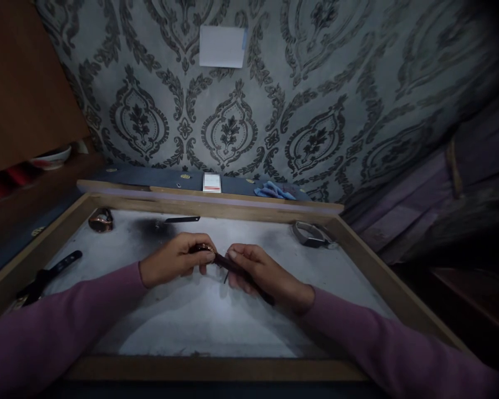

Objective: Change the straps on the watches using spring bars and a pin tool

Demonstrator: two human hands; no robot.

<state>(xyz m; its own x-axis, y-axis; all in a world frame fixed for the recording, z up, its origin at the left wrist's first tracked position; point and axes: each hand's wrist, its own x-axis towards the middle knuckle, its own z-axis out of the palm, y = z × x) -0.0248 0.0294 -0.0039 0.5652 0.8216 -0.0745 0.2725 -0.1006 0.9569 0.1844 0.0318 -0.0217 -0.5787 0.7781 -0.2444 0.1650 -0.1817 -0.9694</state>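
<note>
Over the middle of the white tray surface, my left hand (183, 256) is closed round the rose-gold case of a wristwatch (202, 247). My right hand (260, 271) pinches the watch's dark brown strap near the case, and the strap's free end sticks out below that palm. A thin dark sliver (225, 276) points down between the hands; I cannot tell whether it belongs to the watch or is a tool. Behind my left hand lies a black strap piece (183, 219).
A wooden rim (216, 368) frames the tray. Inside are a rose-gold watch (101, 220) at far left, a black-strapped watch (45, 276) near the left sleeve and a silver-banded watch (311, 234) at far right. Beyond the rim are a small white box (212, 182) and blue cloth (274, 190).
</note>
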